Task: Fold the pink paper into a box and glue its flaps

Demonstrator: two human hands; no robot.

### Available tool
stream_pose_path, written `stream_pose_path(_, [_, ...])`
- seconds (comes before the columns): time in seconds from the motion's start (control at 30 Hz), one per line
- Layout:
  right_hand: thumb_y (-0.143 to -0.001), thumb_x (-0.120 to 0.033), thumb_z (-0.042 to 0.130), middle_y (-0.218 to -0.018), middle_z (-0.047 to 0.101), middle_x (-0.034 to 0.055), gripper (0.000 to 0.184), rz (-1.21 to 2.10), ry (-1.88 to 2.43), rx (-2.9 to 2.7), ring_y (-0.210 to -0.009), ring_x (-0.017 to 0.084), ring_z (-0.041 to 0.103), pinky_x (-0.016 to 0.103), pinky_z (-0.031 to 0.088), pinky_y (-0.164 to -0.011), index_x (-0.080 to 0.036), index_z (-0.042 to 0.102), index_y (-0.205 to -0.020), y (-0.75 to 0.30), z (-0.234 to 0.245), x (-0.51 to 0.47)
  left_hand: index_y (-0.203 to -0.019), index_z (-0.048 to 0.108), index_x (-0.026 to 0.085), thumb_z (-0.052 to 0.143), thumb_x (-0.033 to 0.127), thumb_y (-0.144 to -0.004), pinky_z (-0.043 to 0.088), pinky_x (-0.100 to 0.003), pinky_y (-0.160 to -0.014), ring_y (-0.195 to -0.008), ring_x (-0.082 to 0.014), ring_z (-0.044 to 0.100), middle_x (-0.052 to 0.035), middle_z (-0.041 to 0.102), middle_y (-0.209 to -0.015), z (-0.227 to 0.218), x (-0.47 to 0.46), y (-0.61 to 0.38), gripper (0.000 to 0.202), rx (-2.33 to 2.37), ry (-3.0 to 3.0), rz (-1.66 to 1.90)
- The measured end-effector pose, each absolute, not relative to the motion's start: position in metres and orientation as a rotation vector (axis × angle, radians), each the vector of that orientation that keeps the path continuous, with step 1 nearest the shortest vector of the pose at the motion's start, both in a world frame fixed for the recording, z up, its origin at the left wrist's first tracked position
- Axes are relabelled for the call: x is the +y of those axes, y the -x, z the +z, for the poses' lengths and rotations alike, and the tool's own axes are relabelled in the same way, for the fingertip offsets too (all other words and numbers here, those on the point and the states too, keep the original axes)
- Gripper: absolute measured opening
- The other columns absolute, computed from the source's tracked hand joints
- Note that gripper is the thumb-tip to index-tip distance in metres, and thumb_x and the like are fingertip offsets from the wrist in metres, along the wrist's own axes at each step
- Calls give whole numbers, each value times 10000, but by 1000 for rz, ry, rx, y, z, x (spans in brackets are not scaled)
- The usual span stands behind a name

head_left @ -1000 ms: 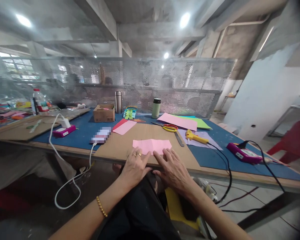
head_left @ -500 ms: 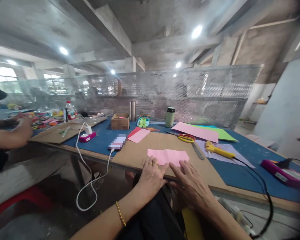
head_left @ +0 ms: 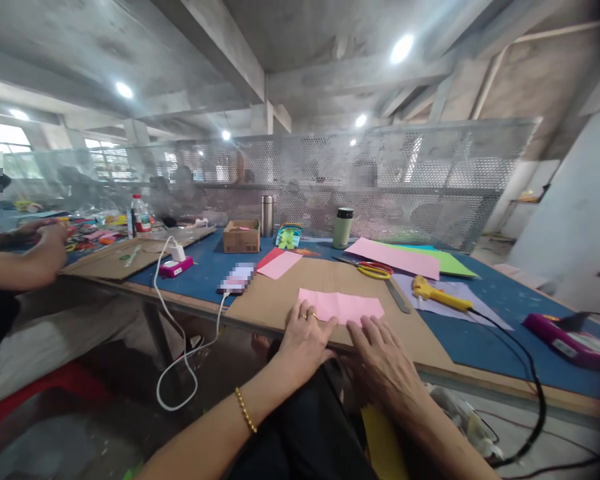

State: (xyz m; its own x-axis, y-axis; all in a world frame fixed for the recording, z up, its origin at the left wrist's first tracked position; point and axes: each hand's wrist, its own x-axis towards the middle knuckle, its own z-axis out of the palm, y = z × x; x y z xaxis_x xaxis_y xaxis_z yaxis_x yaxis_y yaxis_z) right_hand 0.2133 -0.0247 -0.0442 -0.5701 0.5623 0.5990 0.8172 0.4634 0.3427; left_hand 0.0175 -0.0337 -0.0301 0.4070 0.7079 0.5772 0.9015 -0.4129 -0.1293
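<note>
A creased strip of pink paper (head_left: 341,305) lies flat on a brown cardboard sheet (head_left: 265,308) at the table's front edge. My left hand (head_left: 305,339), with a ring and a beaded bracelet, rests its fingers on the strip's lower left edge. On the lower right edge lie the spread fingertips of my right hand (head_left: 384,352). Both hands press from above and grip nothing. Just beyond are scissors (head_left: 375,269) with red and yellow handles and a flat metal blade (head_left: 398,295).
A yellow glue gun (head_left: 443,295) sits on lilac paper to the right, its black cord hanging over the edge. A charging phone (head_left: 237,277), a cardboard box (head_left: 241,237), a green tumbler (head_left: 343,227) and a purple power strip (head_left: 570,341) stand around. A co-worker's arms (head_left: 25,257) are at far left.
The camera view has shifted slightly. My right fingers have slid a little to the right along the paper's edge; my left hand keeps its place on the paper.
</note>
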Motion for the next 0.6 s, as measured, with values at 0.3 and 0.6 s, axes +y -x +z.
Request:
stream_pose_path(0.3, [-842, -318, 675, -1296, 561, 225, 564, -679, 1201, -2364, -1236, 342, 506, 464, 429, -1037, -85, 474, -1316, -222, -36, -31, -1412, 381, 109, 709, 397, -790, 305, -512, -1084, -1286, -376, 434, -236, 512, -1305, -38, -43, -40, 759, -1333, 2337, -665])
stream_pose_path(0.6, [-856, -323, 664, -1294, 567, 216, 466, -584, 1250, -2381, -1216, 340, 512, 485, 425, -1017, -108, 509, -1239, -221, -30, -35, -1322, 481, 145, 758, 418, -753, 368, -485, -1028, -1201, -339, 479, -182, 547, -1192, -36, -40, -43, 689, -1369, 2296, -655])
